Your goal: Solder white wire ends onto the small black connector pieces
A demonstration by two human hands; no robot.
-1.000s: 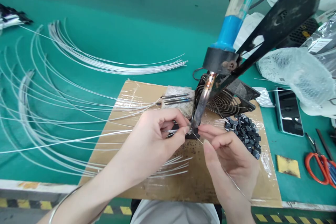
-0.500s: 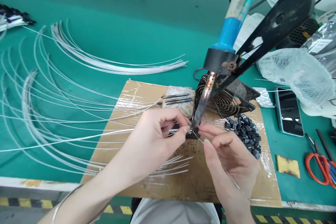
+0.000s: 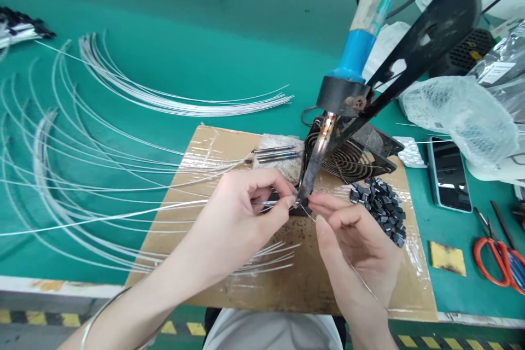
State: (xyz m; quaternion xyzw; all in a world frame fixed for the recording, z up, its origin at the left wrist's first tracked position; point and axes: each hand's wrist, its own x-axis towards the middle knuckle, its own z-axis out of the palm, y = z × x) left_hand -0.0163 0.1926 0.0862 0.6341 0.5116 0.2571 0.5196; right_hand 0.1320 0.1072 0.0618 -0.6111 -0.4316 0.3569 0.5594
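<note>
My left hand (image 3: 250,213) pinches a thin white wire (image 3: 164,209) close to its end, right below the tip of a soldering iron (image 3: 315,167). The iron has a blue handle (image 3: 365,33) and is clamped in a black stand (image 3: 443,33), tip pointing down. Between the thumb and fingers of my right hand (image 3: 356,251) runs a strand of solder wire (image 3: 365,284), its end reaching up to the iron tip. The exact contact at the tip is partly hidden by my fingers. A heap of small black connector pieces (image 3: 381,210) lies beside my right hand.
Cardboard (image 3: 262,298) covers the work spot on a green mat (image 3: 197,54). Behind the iron stands a black fan (image 3: 356,156). Bundles of white wires (image 3: 184,101) spread leftward. A phone (image 3: 450,172), yellow sponge (image 3: 447,258) and red-handled scissors (image 3: 492,262) lie at right.
The view has shifted very slightly, moving things on the right a little leftward in the picture. Both hands keep the same hold at the iron tip.
</note>
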